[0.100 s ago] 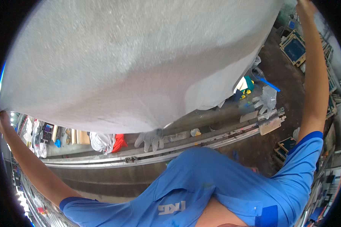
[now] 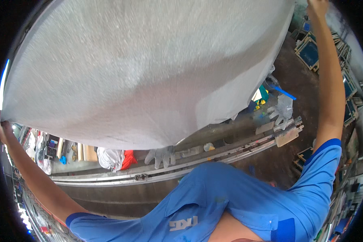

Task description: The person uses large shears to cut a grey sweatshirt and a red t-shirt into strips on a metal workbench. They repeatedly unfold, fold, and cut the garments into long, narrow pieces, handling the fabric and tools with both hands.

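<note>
A large pale grey-white cloth (image 2: 141, 76) hangs spread between my raised arms and fills the upper picture, its lower edge sagging. My left hand (image 2: 5, 132), at the far left rim, is closed on the cloth's lower left corner. High at the upper right, my right hand (image 2: 318, 7) looks closed beside the cloth's far right side; the frame's top cuts off part of it and hides where it meets the fabric. Beneath the cloth, a translucent glove (image 2: 160, 158) lies on the long table (image 2: 129, 166), and a second clear glove (image 2: 282, 108) lies farther right.
A metal rail (image 2: 105, 180) runs along the table's near edge. White and red cloths (image 2: 116, 159) lie at left. A round container (image 2: 272, 82) with a blue handle (image 2: 285, 93) stands at right. Framed screens (image 2: 308, 53) are stacked beyond my right arm.
The cloth's lower edge has dropped a little and its surface has shifted. My right hand has moved slightly left; my left hand still holds its corner.
</note>
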Action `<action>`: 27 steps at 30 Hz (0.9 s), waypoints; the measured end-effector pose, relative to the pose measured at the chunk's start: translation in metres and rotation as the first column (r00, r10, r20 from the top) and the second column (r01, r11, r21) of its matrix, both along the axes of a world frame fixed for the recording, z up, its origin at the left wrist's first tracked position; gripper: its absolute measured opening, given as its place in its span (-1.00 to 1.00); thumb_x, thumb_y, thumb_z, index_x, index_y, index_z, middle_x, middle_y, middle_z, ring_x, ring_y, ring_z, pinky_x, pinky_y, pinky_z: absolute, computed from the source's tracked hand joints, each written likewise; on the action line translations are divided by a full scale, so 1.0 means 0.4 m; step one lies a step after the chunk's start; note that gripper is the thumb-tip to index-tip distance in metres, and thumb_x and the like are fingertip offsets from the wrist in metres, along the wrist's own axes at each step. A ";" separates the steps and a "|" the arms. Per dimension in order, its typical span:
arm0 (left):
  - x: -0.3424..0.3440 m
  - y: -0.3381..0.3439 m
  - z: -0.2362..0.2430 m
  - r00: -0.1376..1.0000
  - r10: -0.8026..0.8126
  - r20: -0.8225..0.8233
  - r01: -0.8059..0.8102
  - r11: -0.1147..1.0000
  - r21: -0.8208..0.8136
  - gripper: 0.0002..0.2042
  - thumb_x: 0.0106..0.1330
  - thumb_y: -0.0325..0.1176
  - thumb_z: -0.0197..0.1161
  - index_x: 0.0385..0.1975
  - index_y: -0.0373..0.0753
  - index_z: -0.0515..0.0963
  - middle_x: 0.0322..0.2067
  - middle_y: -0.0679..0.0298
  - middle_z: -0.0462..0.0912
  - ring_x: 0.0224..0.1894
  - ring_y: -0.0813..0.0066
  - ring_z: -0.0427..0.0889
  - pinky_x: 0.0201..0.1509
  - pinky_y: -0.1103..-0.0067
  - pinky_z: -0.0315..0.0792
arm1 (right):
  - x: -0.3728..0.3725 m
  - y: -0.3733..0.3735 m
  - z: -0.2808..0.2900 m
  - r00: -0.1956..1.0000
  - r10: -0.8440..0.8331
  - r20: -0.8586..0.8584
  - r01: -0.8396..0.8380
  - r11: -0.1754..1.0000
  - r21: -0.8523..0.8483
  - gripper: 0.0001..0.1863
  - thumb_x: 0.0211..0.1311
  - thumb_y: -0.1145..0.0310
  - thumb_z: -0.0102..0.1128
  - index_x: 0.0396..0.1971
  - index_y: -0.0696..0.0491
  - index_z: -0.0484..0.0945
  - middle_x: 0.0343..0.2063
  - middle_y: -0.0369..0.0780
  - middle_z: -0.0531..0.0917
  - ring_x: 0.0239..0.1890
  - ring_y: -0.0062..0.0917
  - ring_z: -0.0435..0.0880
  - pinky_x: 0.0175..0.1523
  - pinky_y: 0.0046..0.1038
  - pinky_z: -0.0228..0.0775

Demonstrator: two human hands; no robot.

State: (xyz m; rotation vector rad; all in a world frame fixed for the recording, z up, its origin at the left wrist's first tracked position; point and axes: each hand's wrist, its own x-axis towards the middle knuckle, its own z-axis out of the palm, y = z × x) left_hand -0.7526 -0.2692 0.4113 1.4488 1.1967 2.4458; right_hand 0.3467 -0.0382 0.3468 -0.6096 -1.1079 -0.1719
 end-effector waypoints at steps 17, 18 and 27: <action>0.052 0.030 -0.012 0.991 -0.122 -0.052 0.124 0.992 0.037 -0.46 0.41 -0.18 0.10 0.22 -0.51 0.30 0.15 0.02 0.46 0.18 0.31 0.46 0.36 0.46 0.21 | -0.062 -0.048 -0.019 0.996 0.019 -0.088 -0.021 1.000 -0.018 -0.74 0.03 0.37 0.40 -0.68 0.07 0.48 -0.73 -0.31 0.52 -0.70 -0.59 0.45 -0.56 -0.49 0.21; 0.060 0.027 -0.009 0.993 -0.098 -0.062 0.099 0.995 0.018 -0.45 0.40 -0.17 0.12 0.22 -0.50 0.30 0.15 0.02 0.46 0.18 0.31 0.46 0.36 0.45 0.20 | -0.048 -0.051 -0.024 0.998 0.019 -0.060 -0.020 1.000 -0.011 -0.74 0.03 0.36 0.40 -0.68 0.07 0.48 -0.74 -0.32 0.51 -0.70 -0.59 0.45 -0.56 -0.49 0.21; 0.146 0.004 -0.006 0.920 0.100 -0.379 -0.144 0.985 -0.091 -0.38 0.40 0.06 0.08 0.21 -0.40 0.38 0.07 0.11 0.54 0.09 0.46 0.48 0.23 0.57 0.26 | 0.166 0.058 -0.055 0.794 -0.352 0.496 0.355 0.930 0.092 -0.42 0.07 0.70 0.12 0.05 -0.22 0.60 -0.29 -0.24 0.71 -0.25 -0.41 0.66 -0.05 -0.48 0.45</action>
